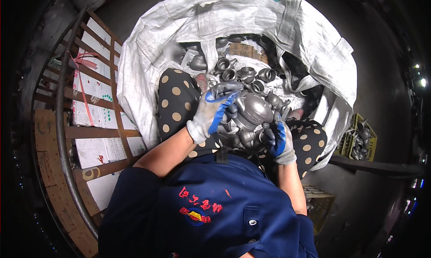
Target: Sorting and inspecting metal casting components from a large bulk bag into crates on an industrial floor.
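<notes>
A large rounded grey metal casting (255,109) with a rimmed lower edge is between my gloved hands, above my lap. My left hand (214,106), in a grey glove with a blue palm, has its curled fingers against the casting's left side. On the lower right, my right hand (280,140) grips near its rim, with the fingertips partly hidden. Several grey metal pipe fittings (247,73) lie just beyond the casting, some showing round openings. More fittings are heaped beneath it, between my knees.
A big white woven sack (314,37) is spread open around my legs. Inside it lies a piece of brown cardboard (248,52). A rusty metal rack (63,100) stands at left with white boxes (92,109). A yellow crate (371,143) of metal parts stands at right.
</notes>
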### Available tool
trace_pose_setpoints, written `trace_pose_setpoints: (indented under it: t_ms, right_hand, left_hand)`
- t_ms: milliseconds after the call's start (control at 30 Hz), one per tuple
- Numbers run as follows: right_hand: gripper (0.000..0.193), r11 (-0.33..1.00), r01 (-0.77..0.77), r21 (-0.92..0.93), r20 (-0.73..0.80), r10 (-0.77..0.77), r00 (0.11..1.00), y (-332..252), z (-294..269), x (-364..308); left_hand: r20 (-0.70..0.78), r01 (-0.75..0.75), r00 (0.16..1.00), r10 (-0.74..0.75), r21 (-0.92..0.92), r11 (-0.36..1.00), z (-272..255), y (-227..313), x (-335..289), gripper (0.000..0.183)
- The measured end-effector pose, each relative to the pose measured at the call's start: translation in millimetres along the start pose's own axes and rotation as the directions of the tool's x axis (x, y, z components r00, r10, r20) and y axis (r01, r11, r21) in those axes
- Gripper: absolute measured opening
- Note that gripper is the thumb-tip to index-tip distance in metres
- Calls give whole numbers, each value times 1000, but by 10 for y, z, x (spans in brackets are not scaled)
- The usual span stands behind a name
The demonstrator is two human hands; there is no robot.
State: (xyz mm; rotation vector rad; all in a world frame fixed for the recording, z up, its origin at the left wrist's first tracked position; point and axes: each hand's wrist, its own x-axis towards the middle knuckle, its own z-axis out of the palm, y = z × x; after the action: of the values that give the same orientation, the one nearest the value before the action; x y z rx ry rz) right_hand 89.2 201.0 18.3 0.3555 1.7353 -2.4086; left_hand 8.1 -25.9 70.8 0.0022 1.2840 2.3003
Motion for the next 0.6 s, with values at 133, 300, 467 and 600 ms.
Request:
trace_pose_setpoints:
  t_ms: [133,300,467,600]
  right_hand:
    - [29,534,-328,779,203,281,938,-70,-31,45]
    - [30,481,-396,782,358,174,917,-106,-72,64]
    - [29,462,-491,738,472,167,866,-66,-39,116]
    - [24,458,-452,765,405,205,891,-76,78,105]
  left_hand:
    - [42,-168,984,171,-77,983,120,82,-95,32]
    - [70,194,981,-181,-385,902,-290,-124,-145,37]
    - [479,242,873,89,-584,775,-79,-402,-241,33]
    - [336,321,929,-152,-535,782,219,-279,-179,34]
